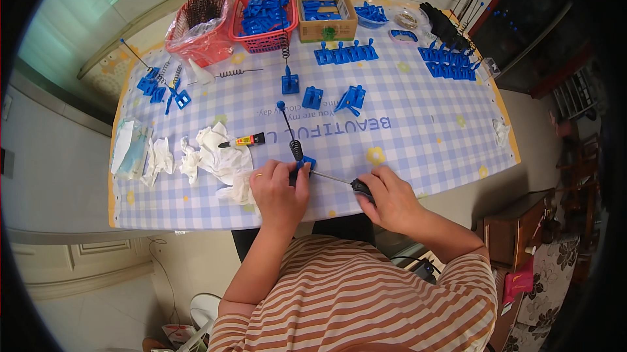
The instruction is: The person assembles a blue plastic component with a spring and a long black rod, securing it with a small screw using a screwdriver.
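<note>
Near the table's front edge, my left hand (279, 192) is closed on a small blue plastic base (307, 161). From that base a black coil spring (296, 150) and thin rod rise, tilted left, with a blue knob (281, 105) on top. My right hand (392, 200) grips the black handle of a screwdriver (332, 177). Its metal shaft points left and its tip reaches the blue base; the exact contact is hidden by my left fingers. Farther back stands a similar blue base with a spring rod (285, 51), beside loose blue plastic pieces (313, 97).
Crumpled white tissues (222, 156) lie left of my hands, with a yellow-and-black tube (247, 140) on them. Along the back stand a red container of dark spring rods (204, 9), a red basket (264, 42) and a cardboard box (326, 30) of blue parts. Black gloves (444, 24) lie back right.
</note>
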{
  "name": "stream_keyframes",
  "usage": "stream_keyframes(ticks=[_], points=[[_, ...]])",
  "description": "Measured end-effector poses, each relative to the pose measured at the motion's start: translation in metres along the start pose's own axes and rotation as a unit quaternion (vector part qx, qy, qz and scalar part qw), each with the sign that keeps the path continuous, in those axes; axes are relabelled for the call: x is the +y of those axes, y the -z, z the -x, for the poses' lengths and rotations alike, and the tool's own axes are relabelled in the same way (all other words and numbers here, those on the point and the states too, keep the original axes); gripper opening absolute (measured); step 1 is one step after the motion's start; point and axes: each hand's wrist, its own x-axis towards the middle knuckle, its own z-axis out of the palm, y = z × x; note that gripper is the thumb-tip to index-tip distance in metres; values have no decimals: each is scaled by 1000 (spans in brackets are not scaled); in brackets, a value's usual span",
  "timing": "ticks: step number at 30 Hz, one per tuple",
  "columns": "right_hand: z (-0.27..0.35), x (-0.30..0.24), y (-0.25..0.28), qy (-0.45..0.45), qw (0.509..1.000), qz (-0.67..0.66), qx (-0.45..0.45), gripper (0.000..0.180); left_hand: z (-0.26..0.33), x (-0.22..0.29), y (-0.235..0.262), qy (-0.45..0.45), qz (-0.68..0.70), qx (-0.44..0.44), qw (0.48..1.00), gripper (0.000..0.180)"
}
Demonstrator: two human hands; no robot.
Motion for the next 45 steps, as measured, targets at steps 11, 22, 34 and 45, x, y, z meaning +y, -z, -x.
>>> stream_keyframes(ticks=[11, 22, 34, 45], points=[[-4, 7, 7, 69, 995, 65, 15, 30, 0, -1, 0, -2, 6, -1, 1000, 17], [-2, 0, 2, -19, 996, 91, 1, 29, 0, -1, 1, -3, 7, 11, 1000, 17], [0, 10, 4, 50, 998, 30, 24, 34, 1, -2, 0, -3, 8, 3, 1000, 18], [-2, 1, 2, -7, 1000, 26, 12, 32, 1, -2, 0, -1, 7, 0, 1000, 18]])
